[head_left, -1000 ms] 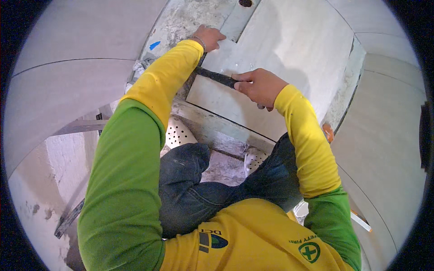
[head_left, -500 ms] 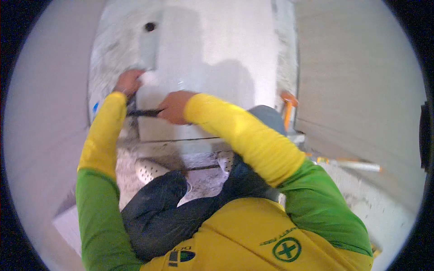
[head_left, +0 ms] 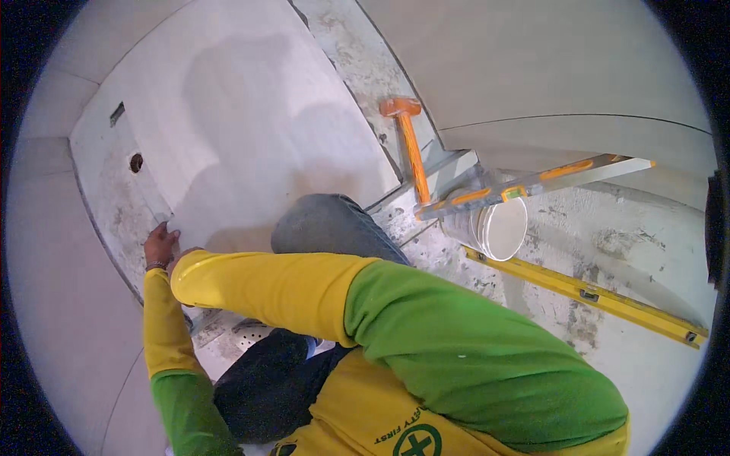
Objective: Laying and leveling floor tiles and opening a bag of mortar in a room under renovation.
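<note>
At the left edge of a large pale tile (head_left: 251, 144), my left hand (head_left: 159, 246) has its fingers bent together. Whatever they may be pinching is too small to make out. A dark bracelet circles that wrist. My right arm crosses in front of me in its yellow and green sleeve. Only a sliver of my right hand (head_left: 184, 255) shows beside the left one; its fingers are hidden behind the cuff, as is anything in them. Left of the tile runs a strip of rough floor (head_left: 114, 182) with a round dark hole (head_left: 136, 163) and a small rectangular opening (head_left: 116, 114).
An orange hammer (head_left: 411, 148) leans at the tile's right side. A grey and orange spirit level (head_left: 525, 186) rests across a white bucket (head_left: 503, 228). On the floor to the right lies a yellow spirit level (head_left: 585, 292). Large wall panels (head_left: 547, 61) enclose the space.
My view has swung right, bringing the bucket and levels into sight. My right hand, earlier on a dark bar-like tool, has moved close to the left and is mostly covered. The white piece at my left fingers no longer shows.
</note>
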Tool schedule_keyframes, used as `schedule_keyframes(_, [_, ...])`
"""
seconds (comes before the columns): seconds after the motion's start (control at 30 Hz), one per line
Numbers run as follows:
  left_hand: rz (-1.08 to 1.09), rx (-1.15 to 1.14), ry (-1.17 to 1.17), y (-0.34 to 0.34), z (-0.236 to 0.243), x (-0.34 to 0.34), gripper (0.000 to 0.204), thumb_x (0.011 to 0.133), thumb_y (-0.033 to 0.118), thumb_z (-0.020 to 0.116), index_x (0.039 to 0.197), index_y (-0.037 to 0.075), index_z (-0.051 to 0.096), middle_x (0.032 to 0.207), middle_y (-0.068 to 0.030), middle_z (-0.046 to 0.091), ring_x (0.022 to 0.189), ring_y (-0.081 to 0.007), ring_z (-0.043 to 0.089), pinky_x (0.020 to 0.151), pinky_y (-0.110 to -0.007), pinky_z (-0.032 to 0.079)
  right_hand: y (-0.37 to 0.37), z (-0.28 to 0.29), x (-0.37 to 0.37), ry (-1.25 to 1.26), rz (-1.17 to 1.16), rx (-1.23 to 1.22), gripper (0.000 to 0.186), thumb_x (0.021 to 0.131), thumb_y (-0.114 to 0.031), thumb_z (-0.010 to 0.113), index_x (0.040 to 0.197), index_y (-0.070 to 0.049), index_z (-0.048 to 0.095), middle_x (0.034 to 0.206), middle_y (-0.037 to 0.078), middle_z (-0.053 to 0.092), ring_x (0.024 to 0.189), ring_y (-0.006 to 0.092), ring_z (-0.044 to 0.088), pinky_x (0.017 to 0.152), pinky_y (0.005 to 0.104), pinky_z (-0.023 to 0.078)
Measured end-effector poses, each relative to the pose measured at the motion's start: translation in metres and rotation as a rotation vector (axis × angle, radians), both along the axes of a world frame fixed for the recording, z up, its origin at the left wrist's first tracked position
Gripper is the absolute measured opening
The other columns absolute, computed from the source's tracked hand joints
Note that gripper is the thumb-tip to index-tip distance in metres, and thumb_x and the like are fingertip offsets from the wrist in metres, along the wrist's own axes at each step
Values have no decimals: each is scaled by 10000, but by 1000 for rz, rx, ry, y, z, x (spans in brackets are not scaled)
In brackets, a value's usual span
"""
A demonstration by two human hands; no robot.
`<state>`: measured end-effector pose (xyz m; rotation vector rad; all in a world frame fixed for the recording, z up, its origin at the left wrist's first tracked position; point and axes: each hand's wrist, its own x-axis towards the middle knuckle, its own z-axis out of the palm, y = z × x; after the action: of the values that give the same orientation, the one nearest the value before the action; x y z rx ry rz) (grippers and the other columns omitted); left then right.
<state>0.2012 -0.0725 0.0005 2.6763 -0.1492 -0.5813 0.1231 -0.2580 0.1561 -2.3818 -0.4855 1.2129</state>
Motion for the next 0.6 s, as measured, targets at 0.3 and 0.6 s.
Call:
schedule_keyframes(0.3, [127,-5,-20,-3,-12,-3,535,728,318,756,1183,70,623,1064,-169,665,979,-272,645,850,-371,501,-29,29,7,20,-55,42,418,623,-205,753,1013,-64,700,1031,158,685,972,308,655,844,442,516])
schedule_keyframes(0.6, [102,95,-105,-13,8,-7,516,703,350,758,1130,82,650,1039,-185,661,971,-329,631,850,-387,500,-6,48,9,-60,68,-405,387,622,-162,718,981,-19,702,1010,199,679,968,332,655,853,453,513])
